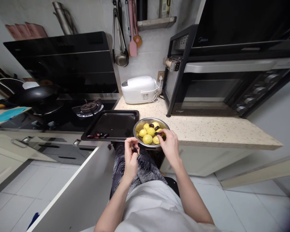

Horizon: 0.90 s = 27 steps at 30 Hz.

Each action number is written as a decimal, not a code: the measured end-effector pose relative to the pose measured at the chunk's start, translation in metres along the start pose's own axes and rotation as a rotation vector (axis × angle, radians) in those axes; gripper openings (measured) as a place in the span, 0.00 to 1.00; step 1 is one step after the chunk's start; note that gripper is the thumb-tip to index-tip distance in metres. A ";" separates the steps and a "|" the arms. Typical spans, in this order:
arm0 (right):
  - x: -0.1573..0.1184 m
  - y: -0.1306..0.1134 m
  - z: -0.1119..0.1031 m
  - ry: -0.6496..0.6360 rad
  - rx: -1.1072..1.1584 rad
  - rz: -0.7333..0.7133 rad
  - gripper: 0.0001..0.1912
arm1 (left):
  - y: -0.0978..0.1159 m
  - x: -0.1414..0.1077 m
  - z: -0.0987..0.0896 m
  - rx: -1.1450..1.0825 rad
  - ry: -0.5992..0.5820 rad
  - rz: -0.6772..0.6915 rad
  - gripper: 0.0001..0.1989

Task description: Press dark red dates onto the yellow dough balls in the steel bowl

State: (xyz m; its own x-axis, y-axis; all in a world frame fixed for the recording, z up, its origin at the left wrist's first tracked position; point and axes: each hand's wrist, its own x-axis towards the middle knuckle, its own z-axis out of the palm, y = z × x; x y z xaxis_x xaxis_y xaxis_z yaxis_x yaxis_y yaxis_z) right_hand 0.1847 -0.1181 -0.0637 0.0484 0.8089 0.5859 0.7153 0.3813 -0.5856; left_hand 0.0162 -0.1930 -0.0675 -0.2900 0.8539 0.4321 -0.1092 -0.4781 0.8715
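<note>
A metal bowl [134,130] stands at the counter's front edge with several round yellow fruits [151,131] in it. Two dark oval grapes [156,128] rest on top of the fruits. My right hand [171,144] reaches over the bowl's right side, its thumb and fingertips pinching another dark grape [157,133] just above the fruits. In front of the bowl, lower left, my left hand [130,158] is curled closed around something dark that its fingers mostly hide. Left of the bowl lies a black baking tray [112,124] with several dark red grapes [96,134] in its near left corner.
Behind the bowl stands a white appliance [140,90] with a cord plugged into the wall. A gas stove [62,112] with a black wok [37,96] is to the left. An oven [212,90] sits on the right. A cabinet door [79,190] hangs open beside my legs.
</note>
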 end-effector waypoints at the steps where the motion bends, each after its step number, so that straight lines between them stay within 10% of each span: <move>1: 0.000 0.000 -0.001 0.008 0.007 -0.006 0.05 | -0.001 0.000 -0.001 0.019 0.003 -0.007 0.19; 14: -0.045 -0.052 -0.018 -0.087 0.290 -0.329 0.08 | 0.002 0.001 0.004 0.009 -0.054 0.006 0.14; 27: -0.053 -0.052 -0.011 -0.007 0.217 -0.364 0.12 | 0.001 -0.009 0.012 -0.018 -0.171 -0.039 0.19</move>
State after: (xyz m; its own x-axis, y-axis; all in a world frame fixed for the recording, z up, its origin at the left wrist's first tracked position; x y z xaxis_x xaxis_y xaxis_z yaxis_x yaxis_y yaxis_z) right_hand 0.1525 -0.1854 -0.0578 -0.1860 0.6066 0.7729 0.5209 0.7279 -0.4459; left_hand 0.0306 -0.1990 -0.0676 -0.1195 0.8939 0.4321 -0.1352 -0.4458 0.8849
